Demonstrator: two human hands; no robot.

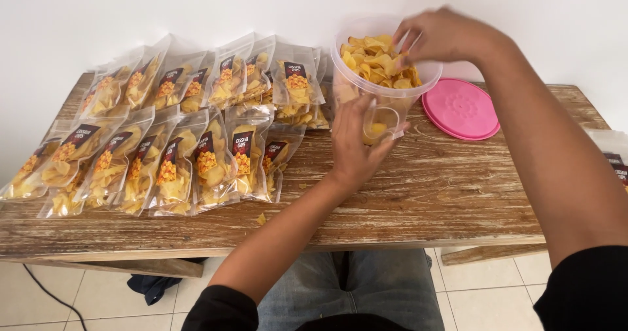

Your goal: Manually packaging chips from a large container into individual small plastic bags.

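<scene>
The wooden table (pixel 432 193), weathered and pale-streaked, stood against a white wall and carried all the work. Across its left half lay the largest group, two overlapping rows of clear pouches (pixel 163 128), each filled with yellow chips and bearing a dark label; these appeared finished, so a good share of the packing seemed already done. At the far right edge another pouch (pixel 615 154) was only partly in view, and its contents could not be made out.

Near the back of the table, right of centre, stood the clear plastic tub (pixel 383 86), upright and open, its translucent wall showing chips (pixel 376 59) heaped close to the rim. With the tub so full, much seemed left to portion out. The chips were thin, curled and golden yellow, irregular in outline, and looked brittle.

The round pink lid (pixel 461 108) lay flat on the table just beside the tub, on its right.

The left hand (pixel 356 144) grasped the tub's near wall, fingers spread around it and steadying it. The right hand (pixel 441 36) was over the tub's far rim, fingers curled down among the chips; blur hid whether any were pinched.

A few loose crumbs (pixel 261 218) lay near the front edge.
</scene>
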